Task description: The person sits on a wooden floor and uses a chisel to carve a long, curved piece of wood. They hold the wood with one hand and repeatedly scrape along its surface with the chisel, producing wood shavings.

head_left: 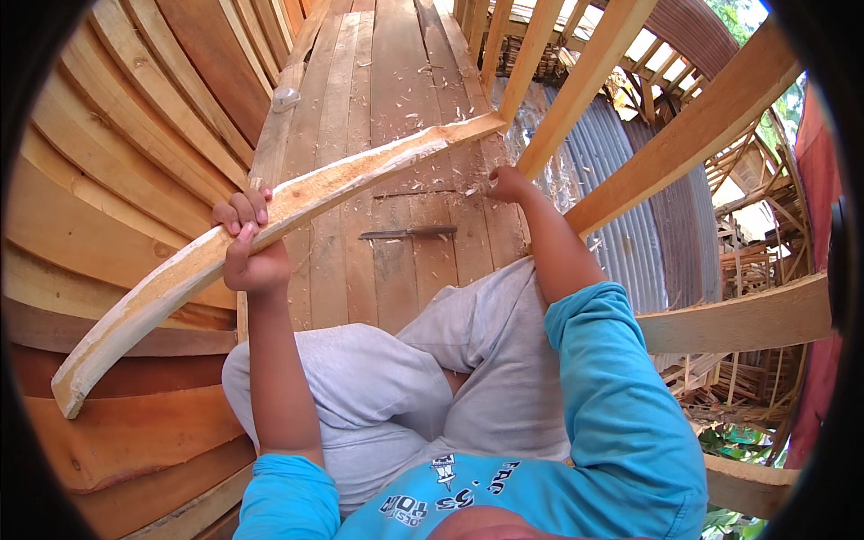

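My left hand (254,243) is closed around a long, curved strip of pale wood (315,191) with a rough, whittled face and whitish edges. The strip slants from the lower left up to the right, its far end by the foot of an upright wooden slat (540,112). Beside that slat, over the right edge of the plank floor, my right hand (511,184) is curled closed. Whatever it may hold is hidden. A knife (409,232) with a dark blade and brown handle lies flat on the planks in front of my knees, apart from both hands.
Pale shavings lie scattered over the plank floor (396,81). Curved wooden boards (117,198) form a wall on my left. Spaced upright slats line the right side, with corrugated metal sheets (621,216) below and beyond them. Crumpled clear plastic (285,97) lies by the left wall.
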Demonstrator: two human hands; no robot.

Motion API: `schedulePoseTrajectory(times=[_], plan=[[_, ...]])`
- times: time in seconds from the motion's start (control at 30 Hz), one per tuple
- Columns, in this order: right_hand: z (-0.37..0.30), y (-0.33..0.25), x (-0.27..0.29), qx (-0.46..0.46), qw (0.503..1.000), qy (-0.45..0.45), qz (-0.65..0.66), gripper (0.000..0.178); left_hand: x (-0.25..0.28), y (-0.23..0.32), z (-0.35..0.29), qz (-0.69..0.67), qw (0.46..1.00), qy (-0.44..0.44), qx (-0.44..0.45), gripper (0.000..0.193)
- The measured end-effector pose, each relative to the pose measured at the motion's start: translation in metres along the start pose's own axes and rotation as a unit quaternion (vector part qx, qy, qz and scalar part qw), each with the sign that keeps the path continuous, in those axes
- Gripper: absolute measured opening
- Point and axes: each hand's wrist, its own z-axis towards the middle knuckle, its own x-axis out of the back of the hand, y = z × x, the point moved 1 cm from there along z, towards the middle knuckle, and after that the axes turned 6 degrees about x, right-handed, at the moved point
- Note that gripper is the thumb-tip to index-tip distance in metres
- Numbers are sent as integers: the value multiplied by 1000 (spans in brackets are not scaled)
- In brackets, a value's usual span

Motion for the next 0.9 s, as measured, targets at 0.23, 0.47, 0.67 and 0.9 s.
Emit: schedulePoseTrajectory(times=[0.23,0.47,0.67,0.9], plan=[[33,-10,-43,98,993,-16,-71,41,-4,-1,1,8,1000,7,5,25],[40,-18,-21,25,946,-278,164,23,5,0,0,10,1000,12,3,25],[28,3,17,-129,932,135,311,35,1,1,-1,16,1000,8,18,23],[24,-64,-27,194,961,-189,53,44,6,-2,1,-4,1000,-11,16,23]])
